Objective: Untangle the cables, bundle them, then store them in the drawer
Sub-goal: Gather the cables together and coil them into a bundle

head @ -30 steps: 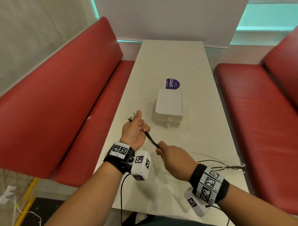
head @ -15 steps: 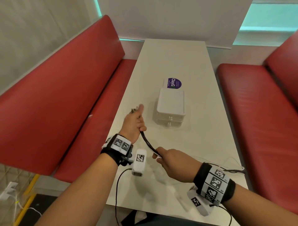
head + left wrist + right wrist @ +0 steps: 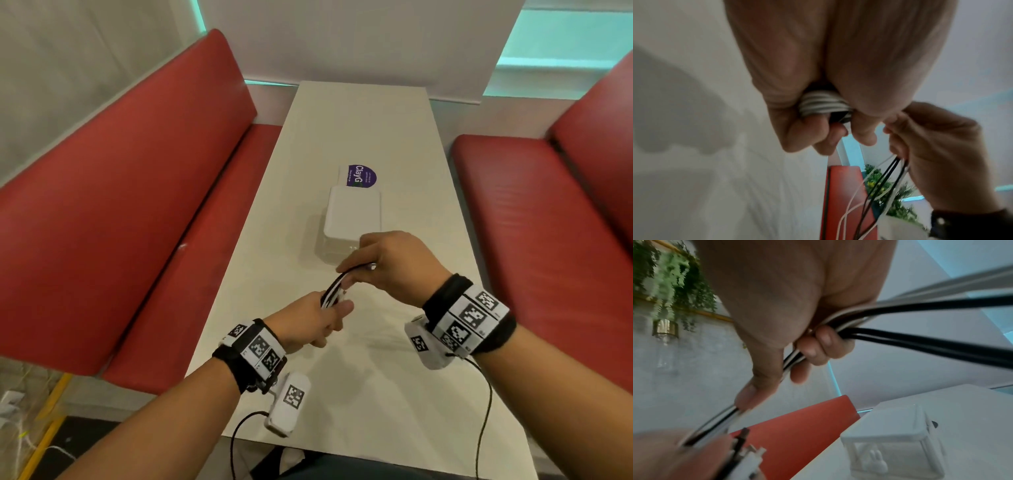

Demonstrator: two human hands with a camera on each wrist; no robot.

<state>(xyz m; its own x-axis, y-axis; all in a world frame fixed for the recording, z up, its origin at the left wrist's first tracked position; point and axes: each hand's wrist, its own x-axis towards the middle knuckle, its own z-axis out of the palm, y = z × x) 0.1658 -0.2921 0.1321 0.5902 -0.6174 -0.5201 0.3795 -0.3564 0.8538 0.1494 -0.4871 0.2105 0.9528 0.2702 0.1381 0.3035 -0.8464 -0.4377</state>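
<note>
Red benches (image 3: pixel 113 219) flank a white table (image 3: pixel 359 130) bearing a small drawer box (image 3: pixel 352 219). Above it, the left hand (image 3: pixel 308 322) and right hand (image 3: pixel 394 263) each clench the black-and-white cables (image 3: pixel 334 291), seemingly looped.

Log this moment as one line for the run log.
step: bundling | left hand: grips cables | right hand: grips cables | drawer box: shut, on table
</note>
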